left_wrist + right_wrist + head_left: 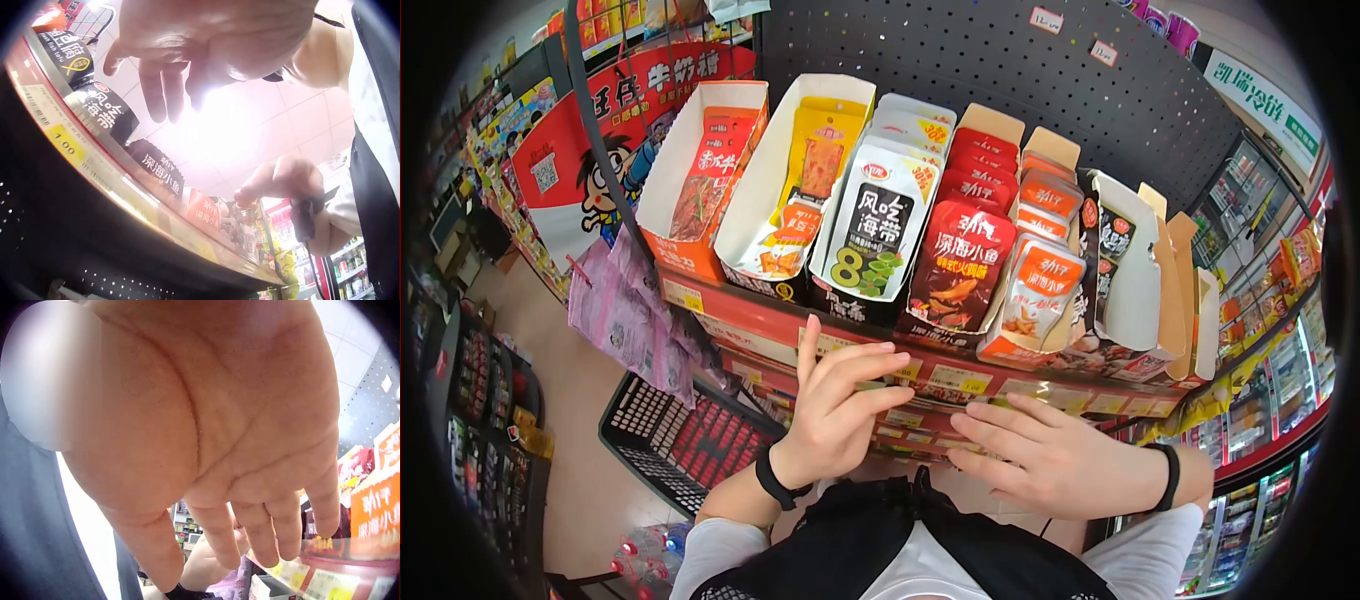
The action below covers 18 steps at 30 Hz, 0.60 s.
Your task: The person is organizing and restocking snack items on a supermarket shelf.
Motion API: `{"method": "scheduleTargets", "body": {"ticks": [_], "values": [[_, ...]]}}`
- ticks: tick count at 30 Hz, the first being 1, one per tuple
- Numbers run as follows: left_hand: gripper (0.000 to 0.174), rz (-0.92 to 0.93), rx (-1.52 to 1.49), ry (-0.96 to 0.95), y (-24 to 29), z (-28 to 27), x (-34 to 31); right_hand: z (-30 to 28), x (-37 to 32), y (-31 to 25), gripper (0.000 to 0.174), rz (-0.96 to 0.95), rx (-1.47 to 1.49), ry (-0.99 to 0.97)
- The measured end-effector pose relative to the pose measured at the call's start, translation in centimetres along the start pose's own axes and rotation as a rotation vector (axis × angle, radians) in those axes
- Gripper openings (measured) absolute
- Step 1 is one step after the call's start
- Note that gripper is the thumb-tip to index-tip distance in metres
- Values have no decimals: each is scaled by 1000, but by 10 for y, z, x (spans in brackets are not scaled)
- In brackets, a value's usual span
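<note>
My left hand hovers in front of the shelf edge with its fingers extended and holds nothing. To its right, my right hand has its palm down and its fingers straight; the right wrist view shows the bare palm. Just beyond both hands stands a row of open snack boxes. A white seaweed packet leans in the box nearest my left hand. Beside it are dark red fish snack packets and orange-white fish snack packets. Further left are yellow packets and a red packet.
Price tags line the shelf's front edge. A dark shopping basket is at lower left, below hanging purple packets. Bottles stand on the floor. Partly emptied boxes fill the shelf's right end, before a perforated back panel.
</note>
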<state>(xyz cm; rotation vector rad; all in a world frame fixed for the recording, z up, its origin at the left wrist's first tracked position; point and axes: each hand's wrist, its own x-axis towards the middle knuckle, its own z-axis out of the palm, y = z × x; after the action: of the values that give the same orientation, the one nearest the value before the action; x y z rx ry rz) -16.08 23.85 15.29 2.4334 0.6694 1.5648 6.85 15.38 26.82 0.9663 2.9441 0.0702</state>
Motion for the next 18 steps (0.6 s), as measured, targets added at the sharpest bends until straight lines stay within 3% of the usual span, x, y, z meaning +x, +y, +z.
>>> {"method": "scheduleTargets", "body": {"ticks": [3,6,8,14,18], "values": [[26,-34,-107,60,-4,3,-20,48,-18,-2,46,118,184,13],[25,-40,-186,-10,-15,16,-46,104,-39,2,46,324,422,38],[24,-70,-222,-125,-19,27,-64,141,-52,5,47,506,629,-6],[20,-265,-415,-470,-17,59,-129,245,-86,-14,52,1068,704,-29],[21,-495,-467,-371,-12,75,-140,256,-81,-32,56,1017,903,18]]}}
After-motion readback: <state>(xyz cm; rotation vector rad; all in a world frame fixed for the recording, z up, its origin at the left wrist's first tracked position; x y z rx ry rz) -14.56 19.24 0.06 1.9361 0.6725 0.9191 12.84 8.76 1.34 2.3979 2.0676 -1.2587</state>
